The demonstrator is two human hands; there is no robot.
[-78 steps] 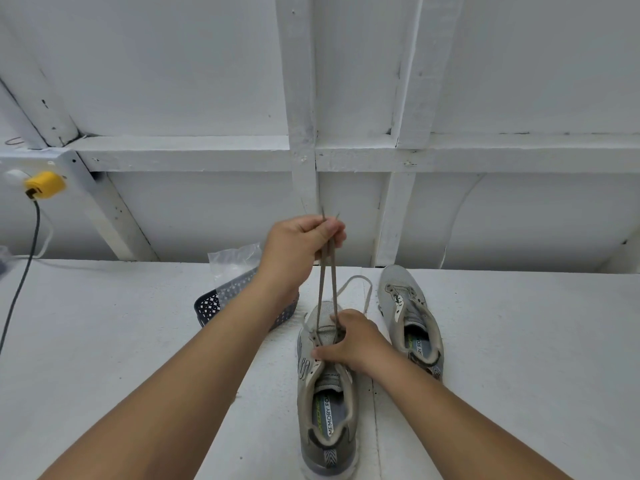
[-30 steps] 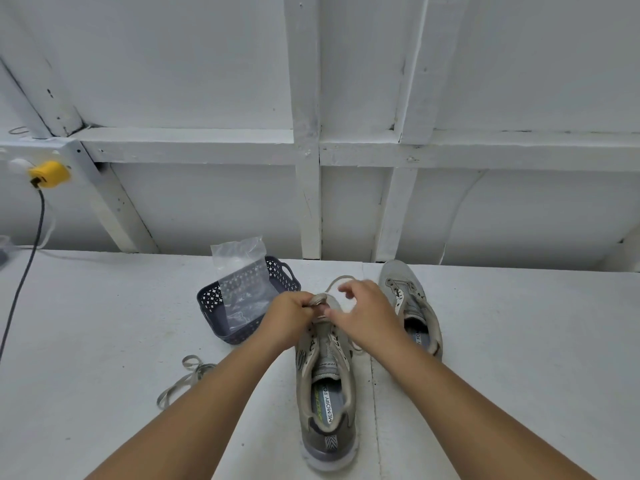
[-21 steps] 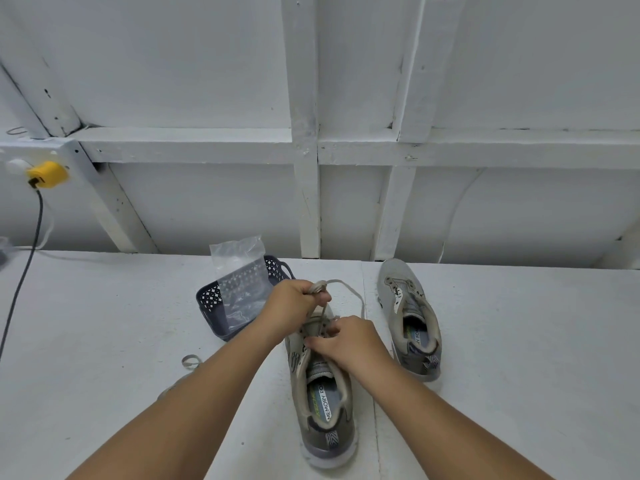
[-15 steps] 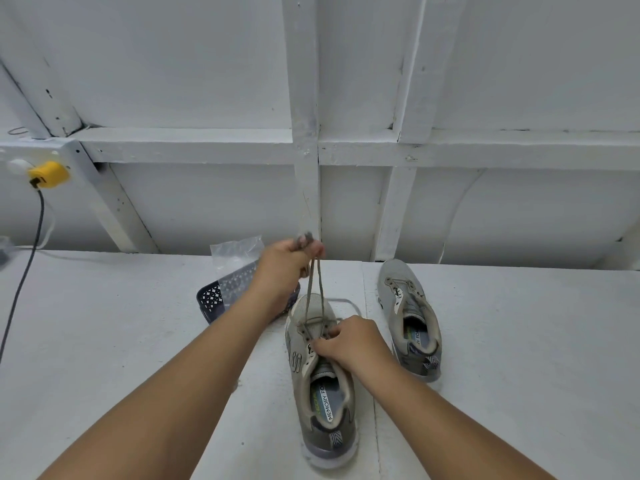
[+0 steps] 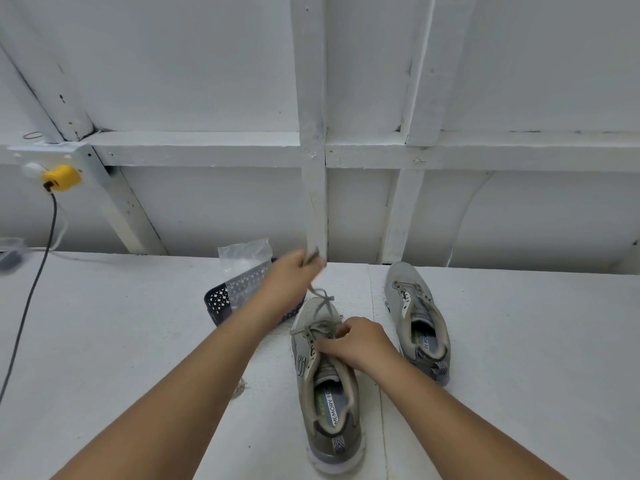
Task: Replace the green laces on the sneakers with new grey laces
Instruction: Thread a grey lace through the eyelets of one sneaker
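Note:
Two grey sneakers lie on the white table. The near sneaker (image 5: 329,386) points away from me and carries a grey lace (image 5: 320,296) through its eyelets. My left hand (image 5: 292,277) is raised above the toe and pinches the lace ends, blurred by motion. My right hand (image 5: 358,341) rests on the sneaker's tongue, fingers curled on the lacing. The second sneaker (image 5: 415,317) lies to the right with no lace visible in it.
A dark perforated basket (image 5: 221,303) with a clear plastic bag (image 5: 244,259) stands left of the shoes, partly behind my left arm. A bit of loose lace (image 5: 239,388) shows under my left forearm. A black cable (image 5: 31,296) hangs from a yellow plug (image 5: 61,177).
My hands went from both working at the eyelets to my left hand pulling the lace ends up and away. The slack lace loop by the toe has shortened. The right hand stays on the shoe.

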